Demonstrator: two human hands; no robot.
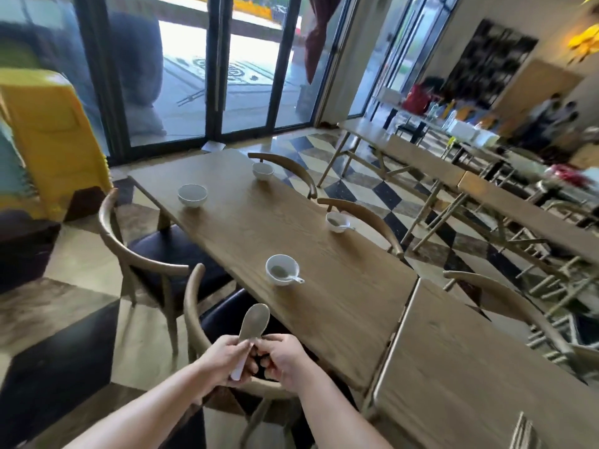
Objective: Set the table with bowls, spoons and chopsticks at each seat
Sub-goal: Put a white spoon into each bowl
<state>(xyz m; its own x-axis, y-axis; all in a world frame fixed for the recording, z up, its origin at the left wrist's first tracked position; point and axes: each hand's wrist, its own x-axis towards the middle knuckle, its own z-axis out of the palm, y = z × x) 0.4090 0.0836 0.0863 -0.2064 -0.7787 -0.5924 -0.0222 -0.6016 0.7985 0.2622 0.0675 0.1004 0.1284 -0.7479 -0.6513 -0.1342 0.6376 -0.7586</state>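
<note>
Long wooden table (259,234): four white bowls, one per seat. The near-left bowl (282,269) and near-right bowl (337,222) each contain a spoon. The far-left bowl (192,195) and far-right bowl (262,171) stand toward the glass doors (252,76). A second table (453,367) abuts at right. Floor (382,196): checkered tiles. Left hand (223,361) grips the handle of a white spoon (254,322); right hand (285,361), fingers curled, pinches its neck. The spoon is held above a chair back (189,299), off the table
</note>
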